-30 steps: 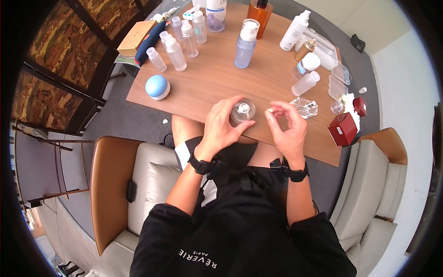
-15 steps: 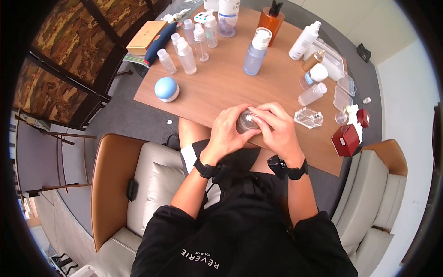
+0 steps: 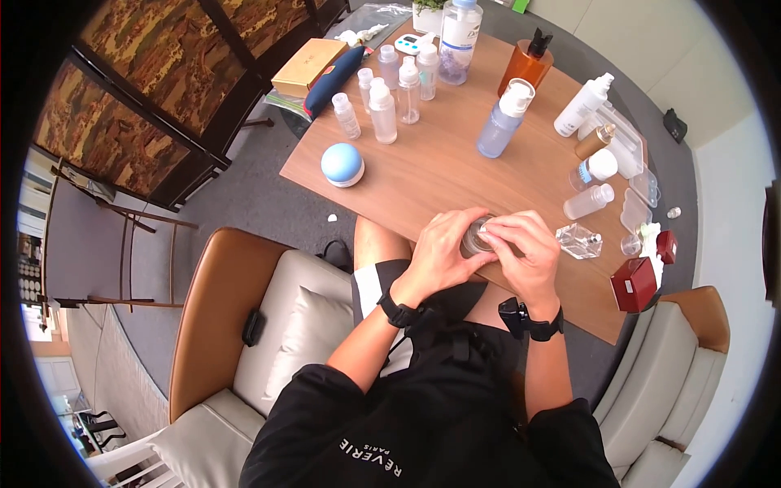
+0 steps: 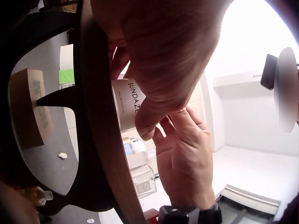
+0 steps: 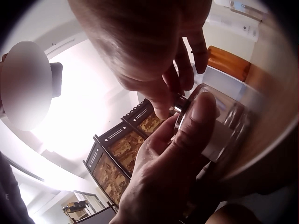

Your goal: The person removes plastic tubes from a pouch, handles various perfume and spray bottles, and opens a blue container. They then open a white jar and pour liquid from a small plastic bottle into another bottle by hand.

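Note:
A round clear glass bottle (image 3: 472, 239) stands at the table's near edge, and my left hand (image 3: 440, 254) grips it around the side. Its label (image 4: 125, 103) reads "SUNDAZE" in the left wrist view. Thumb and fingertips of my right hand (image 3: 530, 257) pinch at the top of the bottle. In the right wrist view a shiny metal collar (image 5: 180, 103) shows at the neck beside the right fingertips; whatever lies between them is mostly hidden. My left thumb lies along the glass (image 5: 228, 122).
A rectangular clear bottle (image 3: 579, 241) lies right of my hands, near a red box (image 3: 634, 285). Behind stand a blue pump bottle (image 3: 499, 130) and an amber bottle (image 3: 525, 70). Several small bottles and a blue-lidded jar (image 3: 342, 165) are at the left.
My right hand has moved left from beside the bottle onto its top, bringing the small pale piece it pinched. My left hand remains around the bottle. The head view has shifted.

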{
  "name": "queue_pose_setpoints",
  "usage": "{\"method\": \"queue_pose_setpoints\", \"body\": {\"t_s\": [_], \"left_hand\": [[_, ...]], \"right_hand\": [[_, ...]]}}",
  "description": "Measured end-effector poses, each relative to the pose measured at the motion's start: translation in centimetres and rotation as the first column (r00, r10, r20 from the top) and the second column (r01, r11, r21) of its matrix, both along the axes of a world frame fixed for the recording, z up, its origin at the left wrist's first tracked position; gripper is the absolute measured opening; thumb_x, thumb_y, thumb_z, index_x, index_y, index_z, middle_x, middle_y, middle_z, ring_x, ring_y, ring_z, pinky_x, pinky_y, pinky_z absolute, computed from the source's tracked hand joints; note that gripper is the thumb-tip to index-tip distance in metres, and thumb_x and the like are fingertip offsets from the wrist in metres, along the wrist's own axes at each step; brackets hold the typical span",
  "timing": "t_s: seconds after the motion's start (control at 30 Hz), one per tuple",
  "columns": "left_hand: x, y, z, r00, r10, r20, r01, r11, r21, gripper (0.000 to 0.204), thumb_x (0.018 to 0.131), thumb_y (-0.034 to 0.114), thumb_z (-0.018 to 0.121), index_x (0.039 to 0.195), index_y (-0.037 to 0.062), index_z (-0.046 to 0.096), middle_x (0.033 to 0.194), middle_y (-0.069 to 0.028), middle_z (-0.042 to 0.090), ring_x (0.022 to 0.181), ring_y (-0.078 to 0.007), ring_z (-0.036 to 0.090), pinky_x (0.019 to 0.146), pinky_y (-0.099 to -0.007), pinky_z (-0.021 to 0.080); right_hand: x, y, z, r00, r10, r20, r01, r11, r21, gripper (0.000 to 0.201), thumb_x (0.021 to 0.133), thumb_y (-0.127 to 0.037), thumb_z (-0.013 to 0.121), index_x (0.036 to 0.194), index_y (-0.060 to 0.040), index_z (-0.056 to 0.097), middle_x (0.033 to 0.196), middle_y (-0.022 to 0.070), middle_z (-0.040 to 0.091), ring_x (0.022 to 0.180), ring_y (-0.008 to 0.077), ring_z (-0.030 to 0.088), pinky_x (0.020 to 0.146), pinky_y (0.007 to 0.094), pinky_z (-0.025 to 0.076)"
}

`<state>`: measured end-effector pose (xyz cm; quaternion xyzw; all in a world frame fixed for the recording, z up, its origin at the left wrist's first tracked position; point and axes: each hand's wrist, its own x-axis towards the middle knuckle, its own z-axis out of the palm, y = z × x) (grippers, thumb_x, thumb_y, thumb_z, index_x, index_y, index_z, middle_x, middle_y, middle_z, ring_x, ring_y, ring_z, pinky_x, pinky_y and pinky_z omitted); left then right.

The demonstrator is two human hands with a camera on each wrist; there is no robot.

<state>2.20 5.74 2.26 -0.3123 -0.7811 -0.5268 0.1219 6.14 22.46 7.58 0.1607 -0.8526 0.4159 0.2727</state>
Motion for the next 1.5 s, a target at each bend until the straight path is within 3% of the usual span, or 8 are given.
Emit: {"method": "queue_pose_setpoints", "body": {"t_s": [0.27, 0.53, 0.97, 1.13, 1.5], "left_hand": [[0.1, 0.0, -0.3, 1.0, -0.003, 0.019, 0.003, 1.0, 0.002, 0.07, 0.071, 0.022, 0.095, 0.133, 0.0066, 0.065, 0.118, -0.0147, 0.074, 0.107, -0.0374, 0.07, 0.095, -0.0457, 0.055], [0.0, 0.1, -0.3, 1.0, 0.014, -0.014, -0.013, 0.999, 0.041, 0.067, 0.071, 0.02, 0.095, 0.13, 0.006, 0.067, 0.117, -0.014, 0.075, 0.107, -0.0365, 0.071, 0.093, -0.0447, 0.056], [0.0, 0.0, -0.1, 1.0, 0.008, -0.022, -0.007, 0.999, 0.032, 0.066, 0.075, 0.024, 0.094, 0.129, 0.0053, 0.063, 0.116, -0.0152, 0.074, 0.108, -0.0385, 0.069, 0.094, -0.0464, 0.054], [0.0, -0.2, -0.3, 0.999, 0.004, -0.032, -0.003, 0.999, 0.041, 0.069, 0.072, 0.025, 0.096, 0.131, 0.005, 0.065, 0.116, -0.0145, 0.075, 0.107, -0.0373, 0.071, 0.093, -0.0447, 0.055], [0.1, -0.3, 0.0, 1.0, -0.012, -0.01, 0.013, 0.998, 0.059, 0.066, 0.073, 0.024, 0.094, 0.129, 0.0056, 0.064, 0.114, -0.0153, 0.074, 0.107, -0.0375, 0.07, 0.092, -0.0452, 0.054]], "right_hand": [[0.6, 0.3, -0.6, 0.998, 0.008, 0.062, -0.003, 0.997, -0.082, 0.02, 0.081, 0.007, 0.082, 0.099, 0.0003, 0.082, 0.104, 0.0103, 0.081, 0.093, 0.0246, 0.072, 0.081, 0.0345, 0.059], [0.9, 0.7, -1.2, 0.974, 0.08, 0.212, -0.03, 0.973, -0.229, 0.031, 0.086, 0.006, 0.077, 0.116, -0.0007, 0.079, 0.115, 0.0124, 0.08, 0.104, 0.0267, 0.071, 0.095, 0.0374, 0.057], [0.8, 0.9, -0.5, 0.978, 0.05, 0.202, -0.026, 0.992, -0.121, 0.023, 0.09, 0.005, 0.076, 0.113, 0.0016, 0.079, 0.112, 0.015, 0.079, 0.105, 0.028, 0.073, 0.093, 0.0372, 0.057], [0.4, 0.6, -0.9, 0.985, 0.035, 0.168, -0.003, 0.982, -0.187, 0.021, 0.089, 0.005, 0.078, 0.109, 0.0019, 0.08, 0.107, 0.0145, 0.081, 0.099, 0.0267, 0.074, 0.089, 0.0354, 0.058], [0.5, 0.8, -2.0, 0.994, 0.027, 0.109, -0.01, 0.987, -0.158, 0.02, 0.087, 0.006, 0.08, 0.106, 0.0012, 0.082, 0.108, 0.0138, 0.081, 0.099, 0.0251, 0.073, 0.09, 0.0346, 0.058]]}}
